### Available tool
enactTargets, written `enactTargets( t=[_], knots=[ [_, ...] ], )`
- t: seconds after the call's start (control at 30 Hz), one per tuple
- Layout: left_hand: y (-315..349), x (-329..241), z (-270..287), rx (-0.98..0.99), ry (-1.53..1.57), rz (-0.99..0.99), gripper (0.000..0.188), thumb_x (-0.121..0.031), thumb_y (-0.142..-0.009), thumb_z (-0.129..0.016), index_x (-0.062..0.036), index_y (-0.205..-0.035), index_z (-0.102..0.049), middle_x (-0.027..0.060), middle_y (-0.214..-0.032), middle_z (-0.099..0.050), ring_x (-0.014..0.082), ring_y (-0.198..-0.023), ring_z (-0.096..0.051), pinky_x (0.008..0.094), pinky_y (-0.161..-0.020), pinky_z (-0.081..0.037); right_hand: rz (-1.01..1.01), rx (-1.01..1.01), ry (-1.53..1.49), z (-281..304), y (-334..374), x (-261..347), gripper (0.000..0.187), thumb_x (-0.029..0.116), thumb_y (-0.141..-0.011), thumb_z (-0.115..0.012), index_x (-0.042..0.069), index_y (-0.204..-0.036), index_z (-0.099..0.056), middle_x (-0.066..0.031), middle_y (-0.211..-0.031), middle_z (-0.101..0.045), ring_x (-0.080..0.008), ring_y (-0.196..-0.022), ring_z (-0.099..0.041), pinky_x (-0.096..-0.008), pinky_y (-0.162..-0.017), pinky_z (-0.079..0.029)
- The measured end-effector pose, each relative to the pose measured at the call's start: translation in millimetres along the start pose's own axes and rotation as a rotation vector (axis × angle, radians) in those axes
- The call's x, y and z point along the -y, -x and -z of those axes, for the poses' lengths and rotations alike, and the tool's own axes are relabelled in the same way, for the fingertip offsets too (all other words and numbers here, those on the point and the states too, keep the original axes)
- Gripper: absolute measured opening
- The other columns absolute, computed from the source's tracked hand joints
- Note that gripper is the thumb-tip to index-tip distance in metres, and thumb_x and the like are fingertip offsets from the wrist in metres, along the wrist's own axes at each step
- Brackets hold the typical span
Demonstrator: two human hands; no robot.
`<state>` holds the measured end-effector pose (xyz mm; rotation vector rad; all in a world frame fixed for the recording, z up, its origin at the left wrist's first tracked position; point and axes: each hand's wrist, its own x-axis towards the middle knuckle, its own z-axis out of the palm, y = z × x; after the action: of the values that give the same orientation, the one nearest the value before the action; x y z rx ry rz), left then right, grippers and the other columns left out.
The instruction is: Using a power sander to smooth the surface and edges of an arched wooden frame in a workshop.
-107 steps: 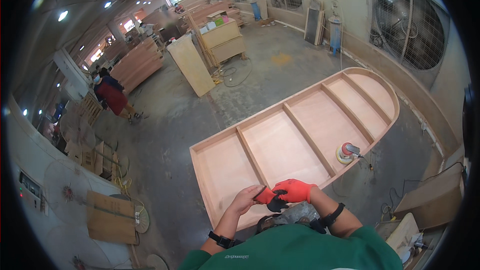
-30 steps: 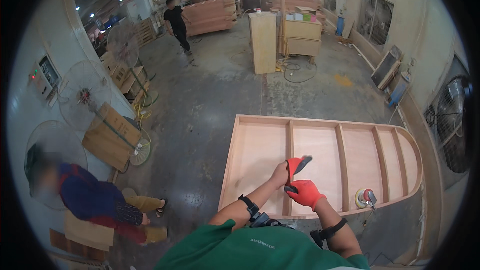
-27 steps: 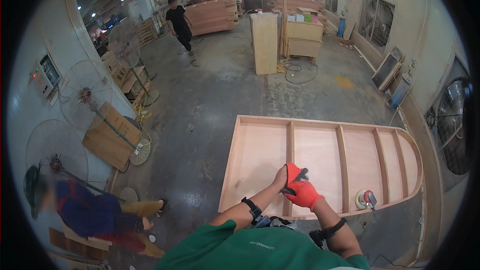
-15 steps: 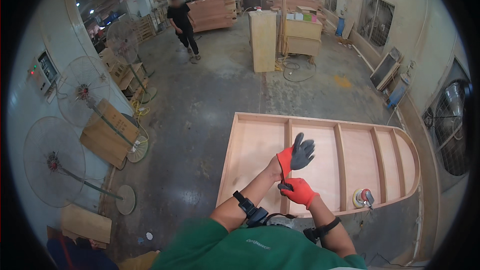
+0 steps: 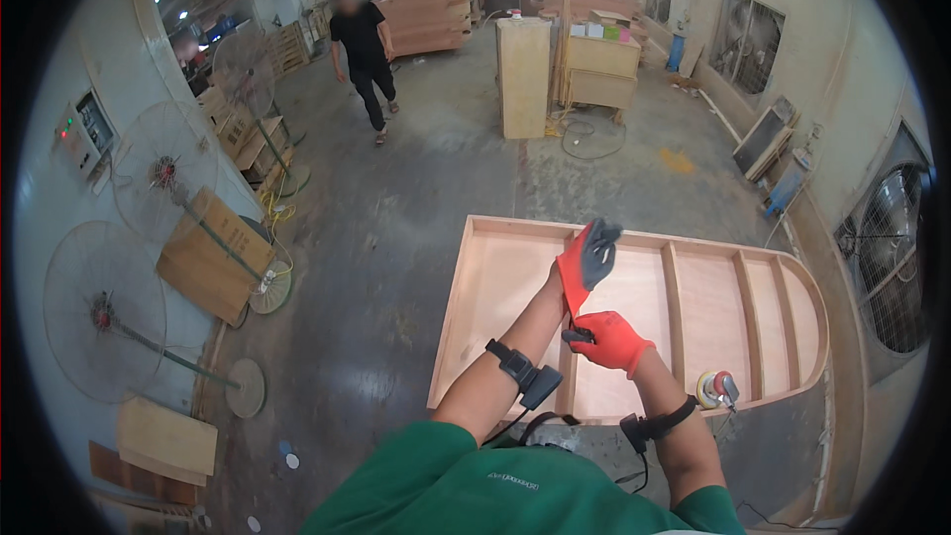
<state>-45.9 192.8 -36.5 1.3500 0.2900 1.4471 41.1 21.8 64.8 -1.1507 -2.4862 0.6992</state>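
Note:
My left hand [image 5: 595, 253], in a red glove with a dark grey palm, is raised over a wooden frame panel [image 5: 503, 272]. Its fingers are stretched out and hold nothing. My right hand [image 5: 610, 340], gloved in the same way, is closed on the cuff of the left glove [image 5: 572, 282] at the wrist and draws it taut. The pale panel, divided by crosspieces, has a rounded right end. A round sander [image 5: 717, 390] with a red top rests at its near right edge.
Standing fans [image 5: 103, 312] and a cardboard box [image 5: 216, 256] line the left wall. A person in black [image 5: 363, 45] walks on the floor ahead. A tall wooden block [image 5: 523, 77] and a cabinet [image 5: 602, 64] stand beyond the panel. A large wall fan [image 5: 892, 248] is at right.
Both hands have shifted, the left one upward and the right one slightly up and right, with the cuff now stretched between them. The person in black has come nearer.

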Motion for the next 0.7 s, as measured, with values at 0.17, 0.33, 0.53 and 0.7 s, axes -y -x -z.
enactTargets(
  t=[0.17,0.33,0.53,0.7],
  knots=[
    [-22.1,-35.7,-9.7,0.010,0.433,0.167,0.044,-0.041,-0.105,-0.045,-0.0065,-0.129,-0.059,0.0097,-0.140,-0.059,0.0221,-0.131,-0.053,0.0353,-0.114,-0.036,0.019,-0.035,-0.036,4.5,9.1,-9.8,0.024,0.030,-0.085,-0.070,0.008,-0.085,-0.062,-0.0177,-0.081,-0.065,-0.0408,-0.080,-0.063,-0.0484,-0.071,-0.050],
    [2.9,-22.0,-15.3,-0.080,0.012,0.581,0.077,-0.073,-0.098,-0.027,-0.0231,-0.154,-0.041,-0.0066,-0.163,-0.032,0.0237,-0.147,-0.028,0.0522,-0.111,-0.027,0.023,-0.052,-0.005,-10.3,28.4,2.6,0.029,0.038,-0.090,-0.064,0.010,-0.085,-0.063,-0.0150,-0.085,-0.067,-0.0392,-0.082,-0.062,-0.0497,-0.076,-0.048],
    [40.1,8.1,-33.0,-0.063,0.057,0.861,0.067,-0.066,-0.099,-0.039,-0.0194,-0.146,-0.051,0.0069,-0.129,-0.065,0.0201,-0.112,-0.062,0.0385,-0.101,-0.042,-0.345,0.115,-0.217,-48.4,85.5,-34.8,0.028,0.037,-0.090,-0.062,0.011,-0.097,-0.070,-0.0148,-0.095,-0.071,-0.0357,-0.094,-0.064,-0.0479,-0.084,-0.049],
    [62.8,-17.9,-174.9,-0.011,0.396,0.995,0.059,-0.058,-0.099,-0.048,-0.0142,-0.138,-0.057,0.0054,-0.117,-0.067,0.0203,-0.111,-0.060,0.0390,-0.103,-0.042,-0.522,-0.099,-0.353,-76.1,171.2,-36.2,0.033,0.039,-0.090,-0.063,0.012,-0.105,-0.071,-0.0156,-0.103,-0.071,-0.0369,-0.100,-0.063,-0.0472,-0.089,-0.049]
  ],
)
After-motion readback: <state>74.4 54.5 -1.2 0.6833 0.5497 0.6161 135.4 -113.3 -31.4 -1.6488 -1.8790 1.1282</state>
